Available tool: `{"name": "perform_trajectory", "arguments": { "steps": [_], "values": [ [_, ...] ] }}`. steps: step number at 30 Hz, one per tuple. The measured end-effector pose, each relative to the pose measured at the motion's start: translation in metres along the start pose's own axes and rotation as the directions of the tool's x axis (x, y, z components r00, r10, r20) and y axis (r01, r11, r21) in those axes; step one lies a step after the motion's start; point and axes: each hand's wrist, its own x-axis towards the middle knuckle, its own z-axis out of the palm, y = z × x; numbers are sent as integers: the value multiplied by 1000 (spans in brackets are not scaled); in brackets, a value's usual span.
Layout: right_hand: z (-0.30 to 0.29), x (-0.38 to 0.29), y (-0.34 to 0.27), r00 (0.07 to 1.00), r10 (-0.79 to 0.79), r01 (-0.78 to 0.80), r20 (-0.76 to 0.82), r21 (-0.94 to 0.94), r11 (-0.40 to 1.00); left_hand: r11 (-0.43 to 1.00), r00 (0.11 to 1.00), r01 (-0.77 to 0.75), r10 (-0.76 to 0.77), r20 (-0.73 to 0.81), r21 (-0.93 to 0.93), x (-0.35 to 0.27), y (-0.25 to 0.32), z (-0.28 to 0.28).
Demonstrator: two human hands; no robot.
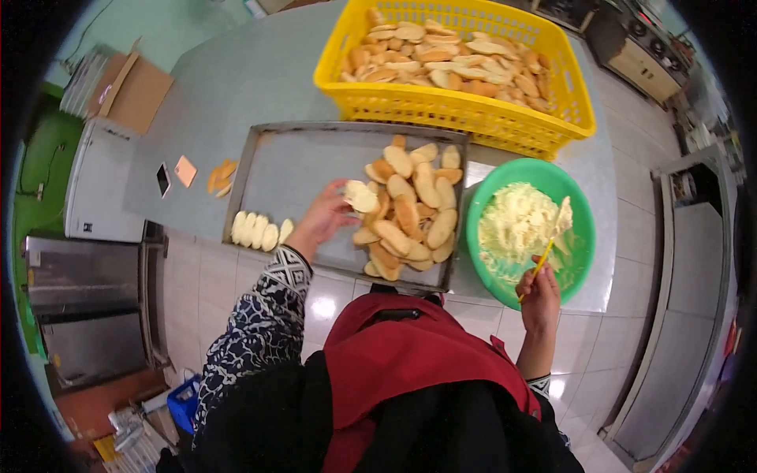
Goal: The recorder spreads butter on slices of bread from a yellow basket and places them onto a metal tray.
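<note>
Between the fingers of my left hand (324, 216) is a bread slice coated with pale cream (361, 196), held over a metal baking tray (290, 159). Plain bread slices (408, 213) lie heaped on the tray's right side. Several cream-topped slices (254, 229) line up in its near left corner. My right hand (541, 290) grips a yellow-handled spatula (545, 255), its blade loaded with cream. That blade is above a green plastic basin (482, 260), which holds a mound of pale cream (514, 219).
A yellow plastic crate (449, 109) full of bread slices stands behind the tray. On the metal table (236, 94), two phones (185, 171) and a few loose bread slices (222, 177) lie to the left. A cardboard box (130, 91) sits beyond them at far left.
</note>
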Motion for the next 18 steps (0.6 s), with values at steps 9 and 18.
{"name": "perform_trajectory", "arguments": {
  "steps": [9,18],
  "values": [
    [15,5,-4,999,5,-8,-50,-61,998,71,988,-74,142,63,995,10,-30,-121],
    [11,0,-3,994,-45,38,-101,-74,997,-192,972,-185,110,209,964,-1,-35,-131]
  ]
}}
